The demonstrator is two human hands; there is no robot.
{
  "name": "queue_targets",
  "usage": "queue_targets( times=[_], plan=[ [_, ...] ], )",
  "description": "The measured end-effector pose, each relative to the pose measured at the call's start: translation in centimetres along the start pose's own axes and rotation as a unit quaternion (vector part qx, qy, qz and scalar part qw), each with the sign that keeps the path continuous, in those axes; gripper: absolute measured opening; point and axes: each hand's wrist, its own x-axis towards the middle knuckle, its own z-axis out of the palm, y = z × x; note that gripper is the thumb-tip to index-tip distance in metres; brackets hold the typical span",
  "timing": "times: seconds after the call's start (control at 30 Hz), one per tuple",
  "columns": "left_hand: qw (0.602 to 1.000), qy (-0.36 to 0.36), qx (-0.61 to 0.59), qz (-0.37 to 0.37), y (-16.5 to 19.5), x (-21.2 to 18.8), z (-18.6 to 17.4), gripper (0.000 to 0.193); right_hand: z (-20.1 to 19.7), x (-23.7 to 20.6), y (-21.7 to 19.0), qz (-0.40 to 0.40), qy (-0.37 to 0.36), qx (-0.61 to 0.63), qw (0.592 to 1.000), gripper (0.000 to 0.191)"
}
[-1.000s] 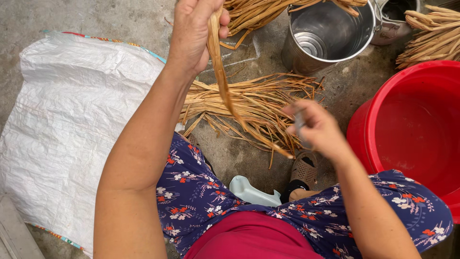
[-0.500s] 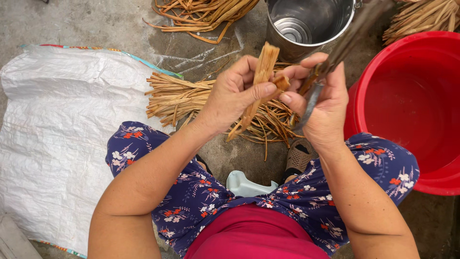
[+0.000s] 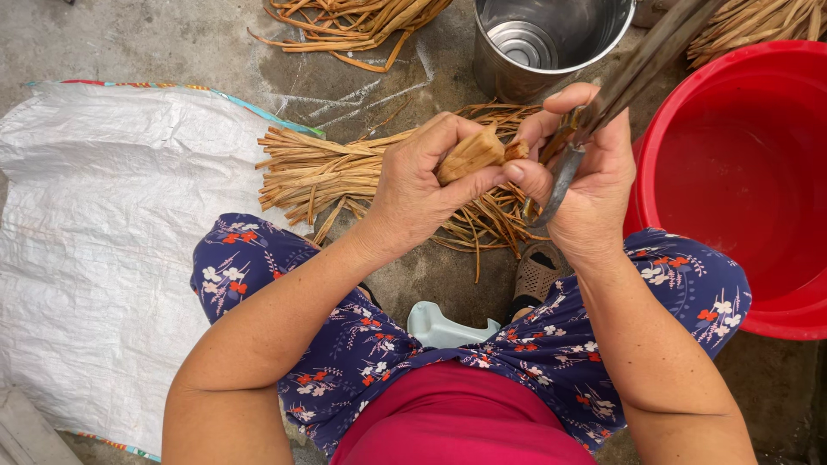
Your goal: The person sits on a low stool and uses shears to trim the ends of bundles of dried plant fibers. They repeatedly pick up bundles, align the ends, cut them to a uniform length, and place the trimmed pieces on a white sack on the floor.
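- Presently, a short tan stalk piece is gripped in the left hand, whose fingers are curled shut around it so that only its cut end shows above the thumb.
- A long knife is clasped in the right hand; that hand is closed round the handle, while its thumb is pressed against the end of the stalk piece.
- Both hands are held together above the lap, over a heap of split strips that is spread on the concrete floor.
- A steel bucket is stood just beyond the hands, and a red basin is placed at the right, touching the knee of the flowered trousers.
- A white woven sack is laid flat at the left, and further bundles of stalks are seen at the top edge.
- A cut to the thumb could be caused, it is judged, by the blade being so near the fingertips: a slip along the fibrous grain would bring the edge onto the left hand.
- Loss of the stalk piece could also be expected, since so little of it is left to hold; it might be dropped among the strips.
- How sharp the blade is cannot be told.
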Motion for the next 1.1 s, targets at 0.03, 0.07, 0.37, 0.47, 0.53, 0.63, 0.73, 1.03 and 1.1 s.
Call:
queue_targets(
  times=[0.03,0.07,0.37,0.47,0.53,0.63,0.73,1.03,1.1],
  plan=[
    [1.0,0.005,0.016,0.001,-0.1,0.1,-0.1,0.025,0.0,0.1,-0.1,-0.004,-0.005,-0.003,1.0,0.055],
    [1.0,0.004,0.017,-0.001,-0.2,0.2,-0.1,0.025,0.1,0.2,0.0,-0.007,-0.01,-0.006,1.0,0.055],
    [0.96,-0.052,-0.237,-0.141,-1.5,-0.2,0.4,0.023,0.1,-0.1,0.2,0.007,0.005,0.001,1.0,0.05],
    [0.938,-0.009,-0.286,-0.196,-1.8,-0.1,0.2,0.023,0.0,0.1,0.3,0.021,-0.015,-0.016,1.0,0.056],
    [0.928,0.033,-0.313,-0.198,-1.9,0.0,-0.2,0.023,0.2,0.3,0.5,0.025,-0.041,-0.097,0.994,0.063],
    [0.919,0.066,-0.346,-0.18,-2.0,0.2,-0.7,0.024,1.0,0.1,0.8,0.04,-0.062,-0.242,0.967,0.076],
    [0.92,0.071,-0.346,-0.169,-2.1,0.2,-0.9,0.022,1.6,-0.4,0.8,0.032,-0.088,-0.32,0.943,0.079],
    [0.92,0.08,-0.348,-0.164,-2.4,0.4,-0.5,0.02,2.5,-0.3,-0.1,0.119,-0.05,-0.36,0.924,0.075],
    [0.918,0.087,-0.35,-0.165,-2.4,0.5,-0.3,0.021,2.7,-0.3,-0.1,0.07,-0.058,-0.3,0.949,0.071]
  ],
)
